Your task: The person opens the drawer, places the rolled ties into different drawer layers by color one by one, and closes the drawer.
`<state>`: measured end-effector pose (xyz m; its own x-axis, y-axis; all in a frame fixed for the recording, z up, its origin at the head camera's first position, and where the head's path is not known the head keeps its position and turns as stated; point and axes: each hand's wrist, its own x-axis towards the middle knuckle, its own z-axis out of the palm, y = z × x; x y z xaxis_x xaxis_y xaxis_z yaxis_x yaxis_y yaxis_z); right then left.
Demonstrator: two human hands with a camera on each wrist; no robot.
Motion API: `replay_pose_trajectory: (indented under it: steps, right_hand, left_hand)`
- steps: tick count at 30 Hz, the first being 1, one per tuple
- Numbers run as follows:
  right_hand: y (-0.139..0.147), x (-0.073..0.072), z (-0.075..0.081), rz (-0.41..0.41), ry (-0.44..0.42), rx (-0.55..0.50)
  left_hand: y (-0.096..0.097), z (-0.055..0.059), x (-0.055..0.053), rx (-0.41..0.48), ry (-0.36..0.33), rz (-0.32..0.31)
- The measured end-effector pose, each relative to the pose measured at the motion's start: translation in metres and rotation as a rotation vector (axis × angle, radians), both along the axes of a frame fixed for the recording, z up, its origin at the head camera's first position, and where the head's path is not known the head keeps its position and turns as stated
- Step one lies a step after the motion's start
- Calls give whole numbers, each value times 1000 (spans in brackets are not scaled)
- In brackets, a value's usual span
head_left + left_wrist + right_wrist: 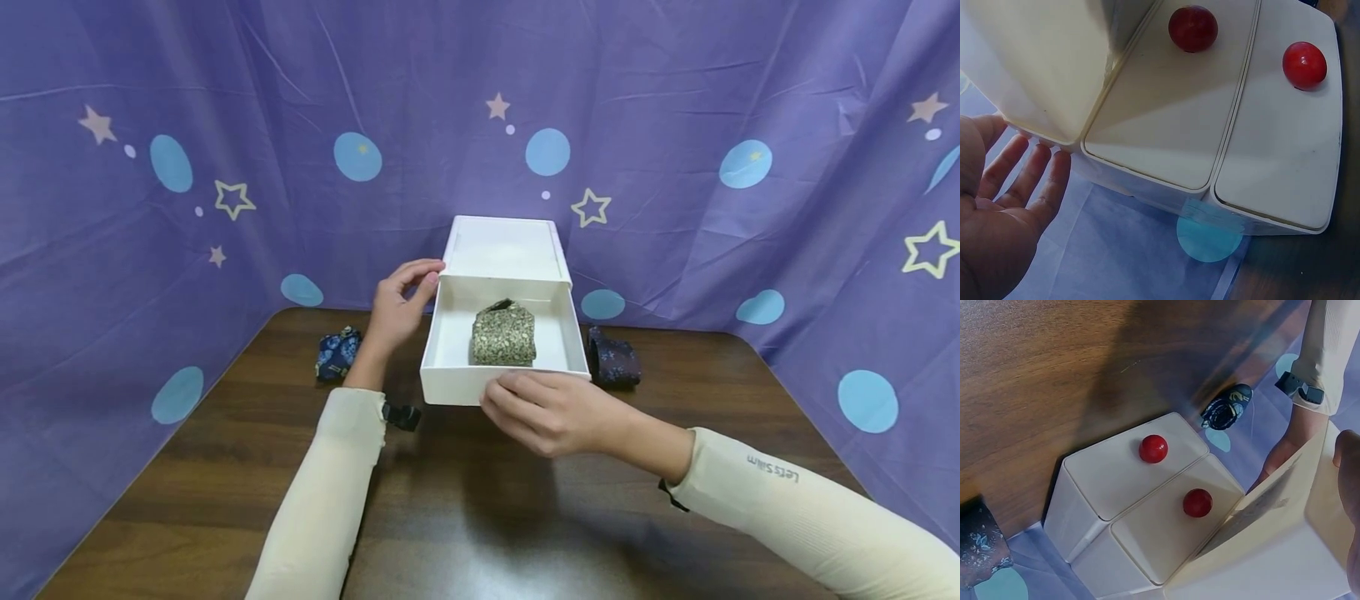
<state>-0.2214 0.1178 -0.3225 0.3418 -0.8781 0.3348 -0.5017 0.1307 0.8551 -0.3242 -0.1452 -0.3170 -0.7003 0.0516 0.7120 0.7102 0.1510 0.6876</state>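
Observation:
A white drawer cabinet [507, 247] stands at the back of the table, its top drawer [457, 388] pulled out. Inside the drawer sits a rolled green-and-cream speckled necktie [504, 335]. My left hand [401, 302] is at the cabinet's left side, fingertips against its edge; the left wrist view shows the fingers fairly straight. At the drawer's front, my right hand [547, 410] grips with curled fingers, covering the middle of the front panel. Two closed lower drawers carry red round knobs [1192, 29] in the left wrist view.
A rolled blue patterned necktie [337, 354] lies left of the cabinet, and a dark flowered rolled necktie [617, 360] lies right of it. Purple curtain [645, 67] with stars and dots encloses the brown wooden table [450, 517].

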Motion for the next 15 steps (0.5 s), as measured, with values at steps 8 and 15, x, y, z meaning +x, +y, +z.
replay_pose_trajectory:
  steps: [8,15]
  right_hand:
    - [0,0,4,0,-31,-21]
    - [1,0,2,-30,-39,-24]
  left_hand:
    - [-1,1,0,-5,-8,3]
    - [0,0,-1,-11,-10,5]
